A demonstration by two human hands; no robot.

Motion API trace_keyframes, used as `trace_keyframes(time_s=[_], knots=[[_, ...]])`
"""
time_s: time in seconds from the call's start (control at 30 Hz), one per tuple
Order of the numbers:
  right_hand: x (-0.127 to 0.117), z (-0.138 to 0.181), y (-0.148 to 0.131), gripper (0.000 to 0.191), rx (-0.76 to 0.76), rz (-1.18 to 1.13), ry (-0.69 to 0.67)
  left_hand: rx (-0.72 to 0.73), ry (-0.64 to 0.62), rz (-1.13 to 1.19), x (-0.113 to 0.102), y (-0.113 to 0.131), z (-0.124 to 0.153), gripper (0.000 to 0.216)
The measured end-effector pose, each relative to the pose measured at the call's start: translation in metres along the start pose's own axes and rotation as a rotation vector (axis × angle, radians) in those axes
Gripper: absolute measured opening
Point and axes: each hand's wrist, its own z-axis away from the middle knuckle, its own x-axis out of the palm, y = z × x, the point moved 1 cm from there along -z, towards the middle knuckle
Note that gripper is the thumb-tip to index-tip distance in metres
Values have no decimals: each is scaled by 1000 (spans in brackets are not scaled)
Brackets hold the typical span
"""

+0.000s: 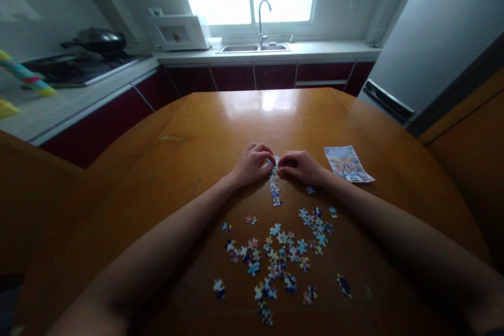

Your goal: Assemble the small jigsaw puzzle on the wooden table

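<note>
On the wooden table (pixel 236 126) lies a short strip of joined puzzle pieces (pixel 275 189), running toward me from between my hands. My left hand (pixel 252 164) is curled, its fingertips pinching the strip's far end. My right hand (pixel 302 167) is curled too, its fingers pressed on the same far end from the other side. Several loose puzzle pieces (pixel 279 252) lie scattered nearer to me. A colourful printed picture sheet (pixel 347 164) lies flat just right of my right hand.
Beyond the table runs a counter with a sink and tap (pixel 260 37) under a bright window, a white microwave (pixel 179 32) and a black wok (pixel 100 41) on a hob. A grey fridge (pixel 429 31) stands at the right.
</note>
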Motion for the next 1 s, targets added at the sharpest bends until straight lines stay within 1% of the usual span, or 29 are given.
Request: trace_keyframes(time_s=[0.17, 0.37, 0.5, 0.6, 0.67, 0.77, 0.83, 0.9, 1.0], knots=[[2, -1, -2, 7, -2, 54, -15, 4, -1, -5, 1, -2, 0, 8], [2, -1, -4, 5, -57, 139, -44, 12, 0, -13, 1, -3, 0, 8], [1, -1, -6, 6, -78, 169, -53, 3, -10, -15, 1, -3, 0, 8], [2, -2, -5, 11, -104, 163, -62, 3, -12, -11, 0, -2, -1, 8], [2, -2, -3, 15, -114, 131, -6, 5, -2, 4, -1, -1, -1, 8], [1, -4, 5, 17, -92, 96, 167, 16, 10, 42, -4, 2, -1, 14], [-1, -4, 9, 17, -67, 94, 244, 34, 12, 66, -5, 2, -1, 20], [-2, -4, 10, 19, -65, 88, 255, 53, 16, 80, -5, 2, 0, 26], [-1, -2, 7, 22, -103, 90, 180, 73, 12, 84, -4, 0, 1, 32]])
